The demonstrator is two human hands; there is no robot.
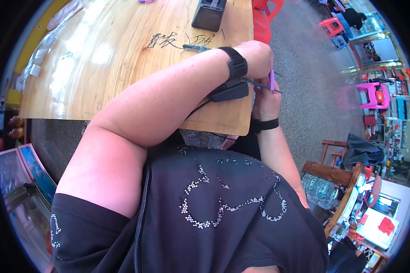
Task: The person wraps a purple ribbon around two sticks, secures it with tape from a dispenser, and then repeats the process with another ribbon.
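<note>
My left forearm crosses over the wooden table (136,59), and my left hand (255,58) bends down past its right edge, its fingers mostly hidden behind the hand. Just below it, my right hand (267,103) is raised, with fingers closed near a thin purple piece (272,80) and thin dark rods. What these belong to is partly covered by the hands, so I cannot make out the kind. Both wrists wear black straps. Under my left wrist, a flat black device (230,92) with a cable lies near the table's corner.
A black box-shaped device (209,14) stands at the table's far side, near a greenish pen-like item (196,47) and dark handwriting. Beyond are a red chair (262,22) and a pink stool (373,95). Stocked shelves, a wooden chair (328,170) and a large clear bottle (321,191) stand right.
</note>
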